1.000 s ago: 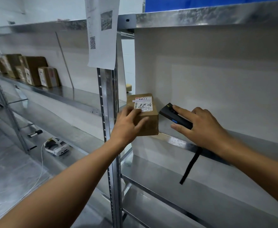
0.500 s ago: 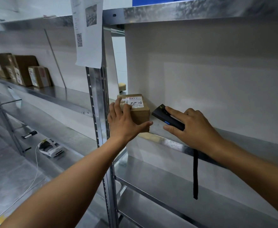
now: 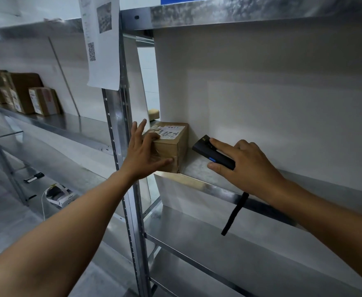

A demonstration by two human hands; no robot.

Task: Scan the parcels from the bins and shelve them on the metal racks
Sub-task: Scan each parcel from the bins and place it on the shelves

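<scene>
Left hand on parcel, at shelf corner

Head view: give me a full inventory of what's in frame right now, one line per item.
parcel: one, brown with white label, left end of the middle shelf
scanner: one, black with blue button, over the same shelf
strap: one, black, hanging from the scanner below the shelf edge
metal rack: silver, several tiers
paper sheet: one, white with QR code, on the upright
cardboard boxes: several, brown, far-left shelf
white device: one, cabled, lower-left shelf
left hand: fingers spread, touching the parcel
right hand: holding the scanner
</scene>
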